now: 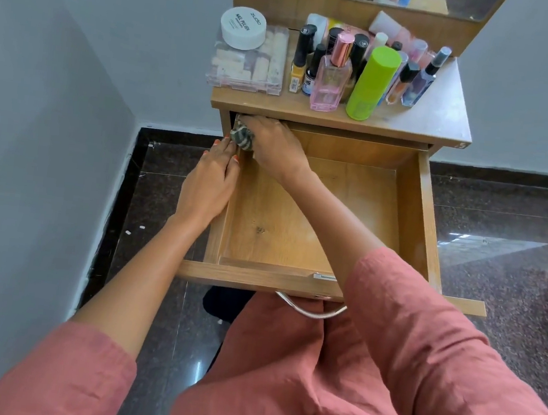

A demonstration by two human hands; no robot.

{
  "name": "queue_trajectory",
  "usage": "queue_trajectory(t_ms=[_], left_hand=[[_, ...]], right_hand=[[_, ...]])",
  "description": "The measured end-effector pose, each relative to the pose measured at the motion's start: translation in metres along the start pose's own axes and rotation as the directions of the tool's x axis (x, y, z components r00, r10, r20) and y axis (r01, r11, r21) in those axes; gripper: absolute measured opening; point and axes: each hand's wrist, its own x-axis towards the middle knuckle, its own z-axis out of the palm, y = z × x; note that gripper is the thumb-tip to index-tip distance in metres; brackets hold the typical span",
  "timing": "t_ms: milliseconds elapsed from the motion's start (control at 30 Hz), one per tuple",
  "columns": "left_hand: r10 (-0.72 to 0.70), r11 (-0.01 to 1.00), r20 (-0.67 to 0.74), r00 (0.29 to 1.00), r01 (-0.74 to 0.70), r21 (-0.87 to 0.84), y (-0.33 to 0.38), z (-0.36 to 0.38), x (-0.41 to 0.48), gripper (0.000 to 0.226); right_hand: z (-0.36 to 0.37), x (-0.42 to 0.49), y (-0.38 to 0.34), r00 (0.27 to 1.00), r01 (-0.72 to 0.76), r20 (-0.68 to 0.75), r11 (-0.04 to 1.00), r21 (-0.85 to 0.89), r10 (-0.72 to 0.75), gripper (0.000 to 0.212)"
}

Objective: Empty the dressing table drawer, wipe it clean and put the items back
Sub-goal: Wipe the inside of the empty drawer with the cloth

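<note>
The drawer (421, 208) is pulled out toward the person, its wooden floor bare. The right hand (273, 145) reaches across it to the far left corner, just under the edge of the dressing table top (444, 118). Its fingers are curled over a bunched, dark-and-light striped cloth (241, 138), clamping it down against that corner. The cloth sticks out from the thumb side of the right hand.

The left hand (209, 185) lies just nearer the person than the right hand, flat along the drawer's left wall. Its fingers are straight and close together, and it holds nothing. Its fingertips reach the cloth and seem to touch its lower edge. The 2 hands are close together, the cloth between them.

Beyond both hands, on the table top, stand the items. A clear plastic box (248, 66) lies straight past the right hand's fingers, with a white round tub (243, 27) on its lid. To the right of the box is a cluster of bottles, among them a pink perfume bottle (331, 80) and a green can (372, 85). Near the person's lap, well behind both hands, a metal handle (308, 311) hangs from the drawer front.
</note>
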Motion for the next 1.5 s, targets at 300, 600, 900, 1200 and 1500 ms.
queue_trajectory(t_ms=[300, 600, 900, 1200, 1500], left_hand=[[0.052, 0.996, -0.028, 0.998, -0.049, 0.070, -0.015, -0.021, 0.001, 0.046], [0.132, 0.974, 0.123, 0.984, -0.152, 0.170, -0.006, -0.027, 0.013, 0.049], [0.100, 0.970, 0.234, 0.967, -0.147, 0.193, -0.001, -0.018, 0.011, 0.049], [0.065, 0.977, 0.192, 0.979, -0.102, 0.186, 0.004, 0.005, 0.004, 0.050], [0.110, 0.973, 0.108, 0.988, -0.129, 0.190, -0.002, 0.015, 0.001, 0.050]], right_hand=[[-0.009, -0.024, 0.001, 0.976, 0.117, 0.181, 0.992, 0.039, -0.122, 0.059], [-0.009, -0.094, -0.021, 0.889, 0.328, 0.295, 0.937, 0.120, -0.349, 0.062], [-0.024, -0.100, -0.029, 0.779, 0.379, 0.448, 0.899, 0.221, -0.439, 0.068], [-0.017, -0.106, -0.028, 0.742, 0.240, 0.501, 0.874, 0.423, -0.446, 0.067], [-0.021, -0.111, -0.016, 0.738, -0.007, 0.610, 0.899, 0.437, -0.290, 0.068]])
